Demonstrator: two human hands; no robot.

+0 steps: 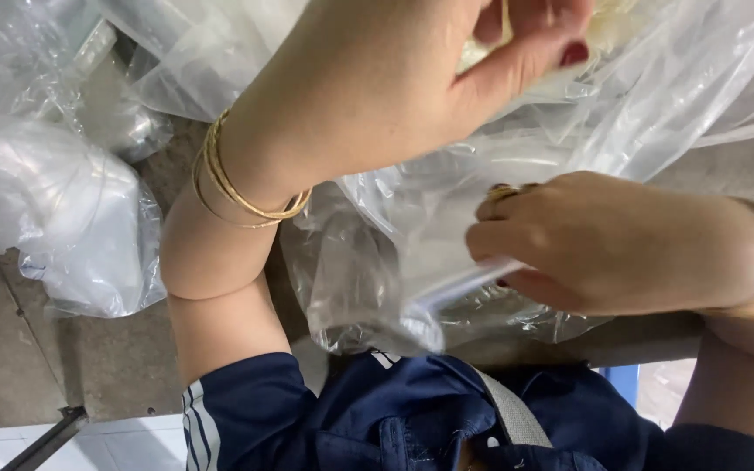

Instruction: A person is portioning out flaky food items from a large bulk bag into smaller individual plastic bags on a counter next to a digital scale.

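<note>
My left hand (394,83) reaches up across the middle of the view, gold bangles on its wrist, and its thumb and fingers pinch a pale yellowish item (482,54) at the top edge, mostly hidden behind the fingers. My right hand (595,240) lies lower right, a ring on one finger and a gold bracelet at the wrist. Its fingers are closed on the edge of a clear plastic bag (412,262) that hangs over the table's front edge.
A grey worktable (89,366) carries heaps of clear plastic bags: a bundle at the left (54,218) and a crumpled pile at the top right (682,87). My dark blue shirt with a grey strap (508,410) fills the bottom. A blue object (623,379) shows below the table.
</note>
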